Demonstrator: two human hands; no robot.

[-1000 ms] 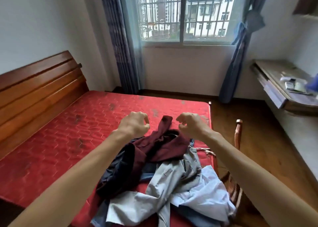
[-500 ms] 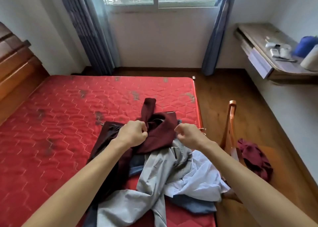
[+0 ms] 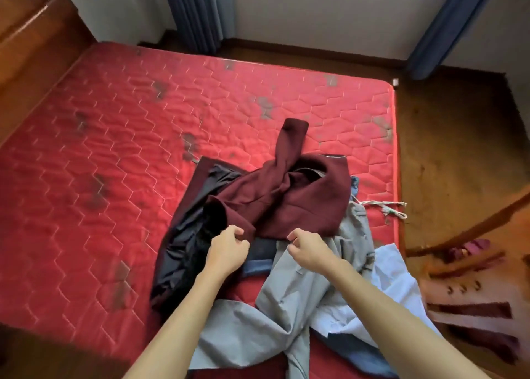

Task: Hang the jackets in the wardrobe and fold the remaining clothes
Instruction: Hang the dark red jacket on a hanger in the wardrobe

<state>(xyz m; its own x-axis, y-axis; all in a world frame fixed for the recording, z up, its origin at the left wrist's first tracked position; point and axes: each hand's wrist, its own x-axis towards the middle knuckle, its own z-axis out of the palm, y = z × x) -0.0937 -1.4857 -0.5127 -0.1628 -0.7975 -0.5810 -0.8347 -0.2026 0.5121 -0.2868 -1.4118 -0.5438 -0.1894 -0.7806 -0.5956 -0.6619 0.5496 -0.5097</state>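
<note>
A maroon jacket [image 3: 289, 203] is seen crumpled on the red mattress [image 3: 114, 149], its near edge laid over a grey garment [image 3: 295, 301], with a white shirt [image 3: 395, 281] just beside that. The 2 hands, left hand [image 3: 228, 253] and right hand [image 3: 311, 253], are held apart at the jacket's near hem with fingers curled. Whether cloth is actually pinched cannot be told.

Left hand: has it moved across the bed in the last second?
Yes. Against the red mattress, the left hand has drawn back toward the person, from beside the maroon jacket's far sleeve to its near edge.
</note>
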